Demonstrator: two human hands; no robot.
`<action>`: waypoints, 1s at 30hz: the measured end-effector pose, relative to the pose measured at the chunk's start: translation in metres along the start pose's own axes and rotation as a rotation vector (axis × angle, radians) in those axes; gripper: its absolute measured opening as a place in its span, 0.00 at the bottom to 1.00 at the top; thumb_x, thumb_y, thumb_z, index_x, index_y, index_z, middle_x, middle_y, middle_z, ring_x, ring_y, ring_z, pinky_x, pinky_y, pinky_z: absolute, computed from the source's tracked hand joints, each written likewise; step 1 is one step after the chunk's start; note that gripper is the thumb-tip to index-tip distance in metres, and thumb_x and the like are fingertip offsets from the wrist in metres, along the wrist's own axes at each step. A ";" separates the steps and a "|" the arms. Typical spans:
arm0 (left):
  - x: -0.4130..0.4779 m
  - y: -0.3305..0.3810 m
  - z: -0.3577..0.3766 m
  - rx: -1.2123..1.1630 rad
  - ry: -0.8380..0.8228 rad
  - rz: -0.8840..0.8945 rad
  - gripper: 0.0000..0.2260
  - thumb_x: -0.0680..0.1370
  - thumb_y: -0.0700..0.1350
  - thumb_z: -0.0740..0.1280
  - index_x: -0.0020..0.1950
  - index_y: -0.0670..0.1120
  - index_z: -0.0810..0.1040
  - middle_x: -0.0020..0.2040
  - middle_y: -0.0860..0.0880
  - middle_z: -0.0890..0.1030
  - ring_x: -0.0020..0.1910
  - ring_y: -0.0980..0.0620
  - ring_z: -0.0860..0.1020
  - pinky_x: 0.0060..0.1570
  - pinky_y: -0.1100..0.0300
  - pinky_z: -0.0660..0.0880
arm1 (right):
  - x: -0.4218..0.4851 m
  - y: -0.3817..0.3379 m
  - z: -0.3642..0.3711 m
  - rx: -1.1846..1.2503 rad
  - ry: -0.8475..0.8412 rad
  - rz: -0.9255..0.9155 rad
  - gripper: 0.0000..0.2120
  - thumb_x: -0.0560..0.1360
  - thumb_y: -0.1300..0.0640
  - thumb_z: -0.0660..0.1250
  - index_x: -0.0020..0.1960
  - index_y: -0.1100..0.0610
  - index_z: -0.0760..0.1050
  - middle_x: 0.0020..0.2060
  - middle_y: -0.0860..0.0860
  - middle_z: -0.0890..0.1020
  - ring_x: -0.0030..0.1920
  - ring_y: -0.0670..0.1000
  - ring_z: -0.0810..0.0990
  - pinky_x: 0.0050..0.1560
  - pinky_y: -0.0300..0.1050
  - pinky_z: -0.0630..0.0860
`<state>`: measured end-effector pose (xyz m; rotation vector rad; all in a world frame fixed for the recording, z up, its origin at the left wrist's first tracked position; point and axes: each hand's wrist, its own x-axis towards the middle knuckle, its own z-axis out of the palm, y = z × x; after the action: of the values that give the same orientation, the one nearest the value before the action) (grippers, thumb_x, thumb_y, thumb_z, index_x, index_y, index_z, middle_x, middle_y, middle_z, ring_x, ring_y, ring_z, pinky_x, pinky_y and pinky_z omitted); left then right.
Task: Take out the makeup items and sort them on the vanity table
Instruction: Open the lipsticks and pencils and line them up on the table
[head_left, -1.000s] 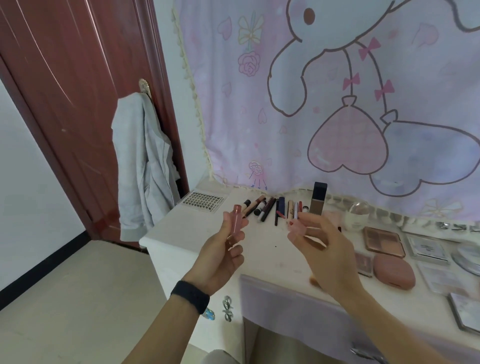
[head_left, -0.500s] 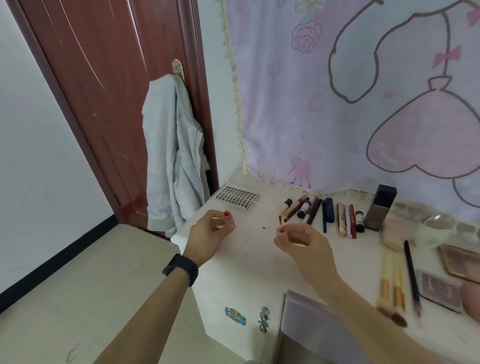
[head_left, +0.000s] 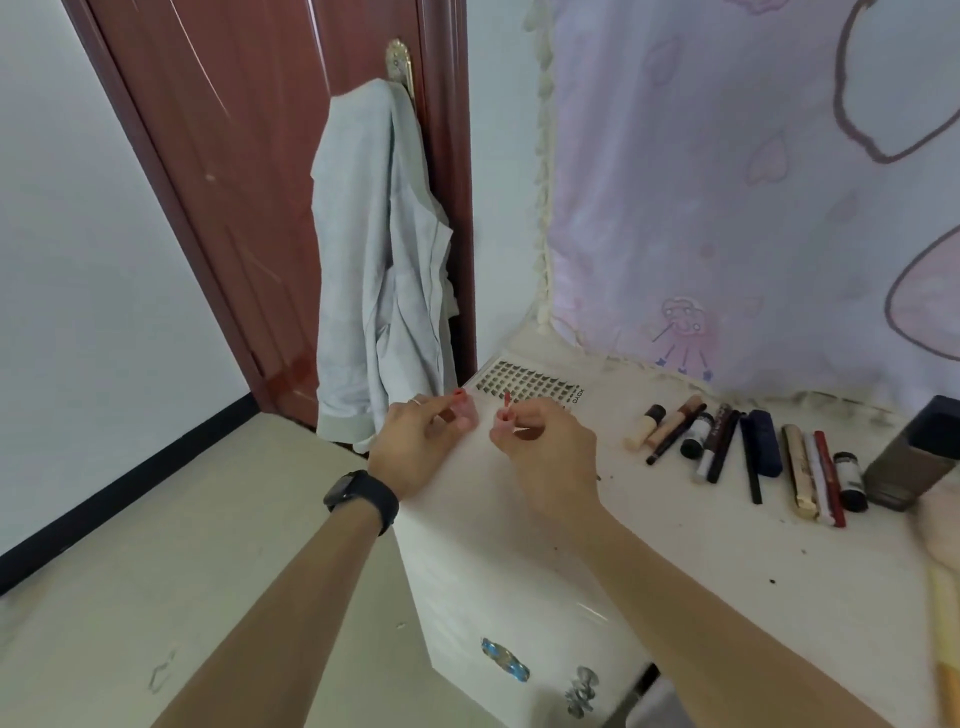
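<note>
at the table edge (head_left: 441, 519), left grip (head_left: 415, 444) pinches tube (head_left: 466, 415), right grip (head_left: 545, 447) wand (head_left: 505, 401).

A dark red wooden door (head_left: 249, 182) stands far left, with a pale grey garment (head_left: 384, 291) hanging from its brass handle (head_left: 399, 65). A white wall (head_left: 78, 260) with black skirting (head_left: 130, 482) meets the beige floor (head_left: 156, 597). A pink cartoon cloth (head_left: 727, 182) hangs behind the white counter (head_left: 779, 545).
</note>
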<state>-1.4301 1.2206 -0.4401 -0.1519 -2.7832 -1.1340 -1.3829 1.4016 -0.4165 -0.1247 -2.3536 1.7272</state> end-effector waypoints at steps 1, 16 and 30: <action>0.001 -0.001 0.000 0.034 0.002 0.027 0.24 0.76 0.65 0.63 0.68 0.57 0.76 0.53 0.52 0.78 0.58 0.46 0.71 0.60 0.55 0.68 | 0.004 0.003 0.005 -0.021 0.006 0.014 0.04 0.75 0.55 0.74 0.48 0.48 0.81 0.44 0.41 0.84 0.44 0.39 0.82 0.44 0.31 0.74; -0.002 0.008 0.001 0.224 -0.009 0.067 0.18 0.80 0.61 0.62 0.65 0.55 0.79 0.61 0.53 0.74 0.62 0.47 0.65 0.56 0.59 0.64 | 0.015 0.016 0.014 -0.212 0.067 0.000 0.06 0.78 0.48 0.69 0.51 0.50 0.79 0.48 0.44 0.84 0.49 0.49 0.82 0.54 0.48 0.78; -0.013 0.021 -0.005 0.278 -0.094 0.025 0.18 0.81 0.59 0.60 0.67 0.55 0.79 0.63 0.51 0.72 0.66 0.46 0.65 0.64 0.57 0.64 | 0.000 -0.001 0.004 -0.335 -0.069 0.022 0.15 0.80 0.49 0.66 0.64 0.55 0.74 0.58 0.50 0.81 0.55 0.53 0.79 0.58 0.49 0.75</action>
<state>-1.4137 1.2309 -0.4241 -0.2147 -2.9754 -0.7406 -1.3832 1.3977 -0.4164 -0.1471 -2.6832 1.3514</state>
